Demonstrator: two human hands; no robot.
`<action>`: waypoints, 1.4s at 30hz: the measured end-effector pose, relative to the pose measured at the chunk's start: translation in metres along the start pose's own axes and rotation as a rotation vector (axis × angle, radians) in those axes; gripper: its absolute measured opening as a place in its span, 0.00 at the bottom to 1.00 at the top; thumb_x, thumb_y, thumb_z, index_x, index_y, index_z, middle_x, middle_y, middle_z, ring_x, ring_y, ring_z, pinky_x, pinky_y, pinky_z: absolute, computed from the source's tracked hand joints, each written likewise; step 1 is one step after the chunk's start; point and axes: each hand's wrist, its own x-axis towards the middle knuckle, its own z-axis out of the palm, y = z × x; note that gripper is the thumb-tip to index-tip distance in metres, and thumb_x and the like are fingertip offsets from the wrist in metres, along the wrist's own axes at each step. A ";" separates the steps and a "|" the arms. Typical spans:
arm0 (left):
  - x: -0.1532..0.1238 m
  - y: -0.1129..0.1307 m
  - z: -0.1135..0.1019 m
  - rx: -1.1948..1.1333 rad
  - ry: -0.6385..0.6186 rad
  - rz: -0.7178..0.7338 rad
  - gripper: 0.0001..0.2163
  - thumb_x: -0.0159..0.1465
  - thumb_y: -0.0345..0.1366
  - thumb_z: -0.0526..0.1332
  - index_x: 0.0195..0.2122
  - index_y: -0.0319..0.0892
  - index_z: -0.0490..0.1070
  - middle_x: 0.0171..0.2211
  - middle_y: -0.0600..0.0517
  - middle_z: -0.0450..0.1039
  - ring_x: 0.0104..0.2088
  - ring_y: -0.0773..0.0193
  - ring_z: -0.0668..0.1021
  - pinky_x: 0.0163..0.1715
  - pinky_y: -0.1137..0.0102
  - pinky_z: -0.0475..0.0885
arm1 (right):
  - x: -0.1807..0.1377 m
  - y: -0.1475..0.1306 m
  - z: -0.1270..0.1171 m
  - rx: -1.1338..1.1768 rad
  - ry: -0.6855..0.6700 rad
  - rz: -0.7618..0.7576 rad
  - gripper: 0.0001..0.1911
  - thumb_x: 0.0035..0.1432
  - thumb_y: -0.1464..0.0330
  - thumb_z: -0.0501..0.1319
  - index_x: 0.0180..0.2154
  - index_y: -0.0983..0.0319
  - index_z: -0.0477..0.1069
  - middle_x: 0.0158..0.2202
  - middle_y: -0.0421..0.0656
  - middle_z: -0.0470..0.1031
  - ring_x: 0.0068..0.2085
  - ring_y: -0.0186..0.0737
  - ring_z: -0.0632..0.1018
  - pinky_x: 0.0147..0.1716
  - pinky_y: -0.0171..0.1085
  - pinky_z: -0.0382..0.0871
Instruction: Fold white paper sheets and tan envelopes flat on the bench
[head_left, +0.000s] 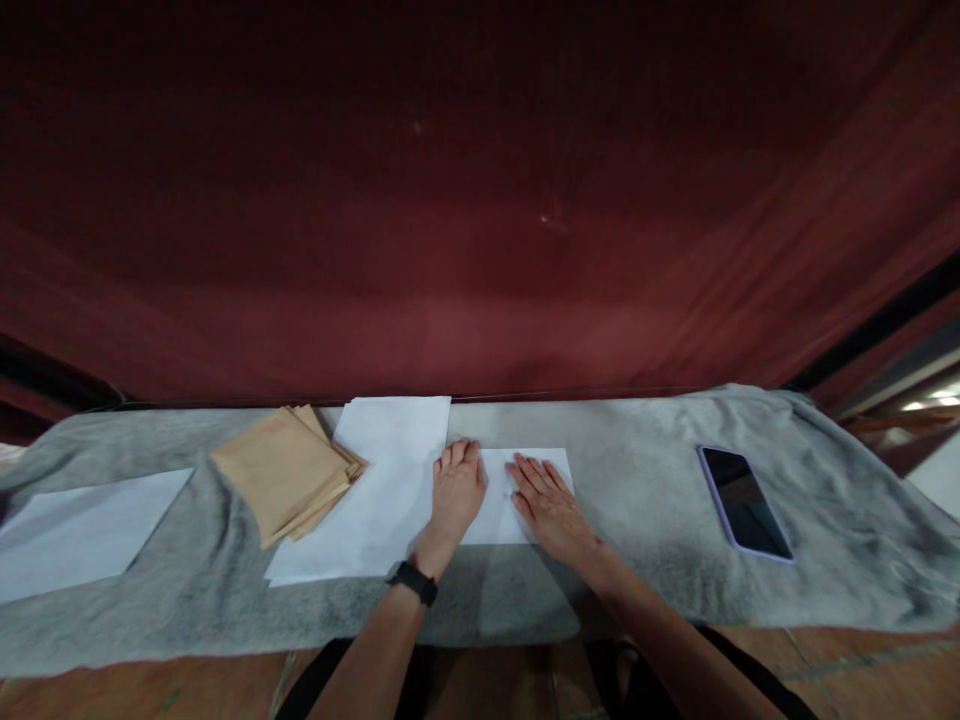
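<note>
My left hand [456, 490] lies flat with its fingers stretched out on a small folded white sheet [496, 500], at its left edge. A black band is on that wrist. My right hand [549, 500] lies flat on the same sheet's right part, fingers extended. Both hands press the paper onto the grey cloth [645, 520] covering the table. Nothing is gripped in either hand.
A stack of white paper [379, 490] lies just left of my hands, with several brown envelopes [289, 470] overlapping its left edge. Another white sheet [82, 530] is at the far left. A dark phone [744, 500] rests at the right. A red curtain [480, 220] hangs behind.
</note>
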 end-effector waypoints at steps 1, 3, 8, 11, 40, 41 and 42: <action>0.002 0.001 -0.002 0.000 0.004 -0.006 0.17 0.70 0.32 0.50 0.56 0.40 0.70 0.54 0.44 0.73 0.54 0.52 0.73 0.53 0.58 0.68 | 0.000 0.001 0.000 0.000 -0.001 -0.002 0.27 0.74 0.61 0.44 0.69 0.60 0.56 0.71 0.45 0.54 0.70 0.42 0.59 0.70 0.49 0.49; 0.006 0.002 -0.004 0.009 0.007 -0.018 0.15 0.69 0.31 0.52 0.53 0.41 0.72 0.51 0.44 0.74 0.51 0.52 0.73 0.52 0.59 0.68 | -0.001 0.002 0.001 -0.002 -0.005 -0.008 0.27 0.74 0.61 0.43 0.69 0.60 0.55 0.71 0.45 0.53 0.70 0.43 0.59 0.70 0.50 0.49; 0.006 0.006 -0.003 0.046 0.022 -0.029 0.13 0.68 0.31 0.53 0.50 0.39 0.72 0.47 0.42 0.73 0.51 0.51 0.73 0.51 0.59 0.68 | -0.004 0.003 -0.002 -0.015 -0.021 0.000 0.27 0.74 0.62 0.43 0.69 0.59 0.55 0.72 0.44 0.53 0.70 0.43 0.59 0.70 0.50 0.48; 0.005 0.007 -0.003 0.057 0.034 -0.043 0.12 0.68 0.30 0.53 0.49 0.38 0.72 0.46 0.41 0.73 0.50 0.50 0.74 0.50 0.59 0.69 | -0.005 0.004 -0.004 -0.018 -0.030 0.012 0.26 0.74 0.62 0.43 0.69 0.59 0.56 0.72 0.44 0.53 0.70 0.44 0.59 0.70 0.50 0.49; -0.042 0.019 0.027 0.064 -0.054 0.153 0.34 0.72 0.54 0.45 0.70 0.35 0.52 0.71 0.39 0.51 0.71 0.52 0.54 0.69 0.53 0.50 | -0.017 0.025 0.007 -0.219 0.147 0.148 0.28 0.72 0.64 0.44 0.67 0.68 0.59 0.69 0.54 0.59 0.68 0.51 0.63 0.66 0.52 0.53; -0.042 0.019 0.026 0.061 -0.051 0.151 0.33 0.72 0.54 0.45 0.70 0.34 0.53 0.71 0.39 0.51 0.71 0.52 0.54 0.70 0.53 0.50 | -0.018 0.026 0.007 -0.222 0.154 0.163 0.28 0.72 0.64 0.43 0.67 0.69 0.58 0.69 0.54 0.59 0.68 0.51 0.63 0.66 0.53 0.53; -0.042 0.018 0.025 0.055 -0.048 0.151 0.33 0.72 0.53 0.45 0.70 0.34 0.54 0.71 0.39 0.51 0.71 0.52 0.54 0.70 0.54 0.50 | -0.019 0.027 0.007 -0.224 0.161 0.180 0.29 0.72 0.63 0.43 0.68 0.70 0.57 0.68 0.55 0.59 0.67 0.52 0.63 0.66 0.54 0.53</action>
